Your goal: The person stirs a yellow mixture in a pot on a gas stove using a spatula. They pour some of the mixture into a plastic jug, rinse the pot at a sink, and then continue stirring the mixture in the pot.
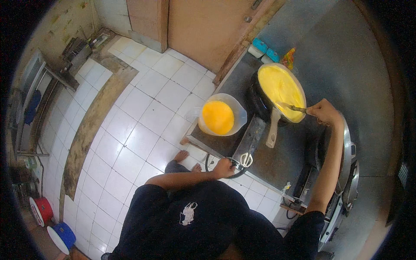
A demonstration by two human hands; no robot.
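Note:
My right hand [325, 112] is closed around the handle of a spatula [294, 108], whose blade rests in a thick yellow mixture [279, 86]. This mixture fills a deep frying pan [303, 89] with a beige handle [273, 130], set on a burner at the back of the counter. Lower down, my left hand [224, 168] has its fingers curled at the front end of the burner [250, 136], beside a black hose and a white looped handle [246, 160]. What the fingers touch there is partly hidden. Left of the pan stands a translucent plastic jug [239, 122] of orange-yellow liquid [218, 117].
Blue-lidded containers [260, 45] and a colourful packet [288, 58] stand behind the pan. To my right, a large metal pot [347, 146] sits near a second burner [304, 185]. A door [204, 29] borders the counter's far left. Red [42, 211] and blue [63, 235] tubs lie bottom left.

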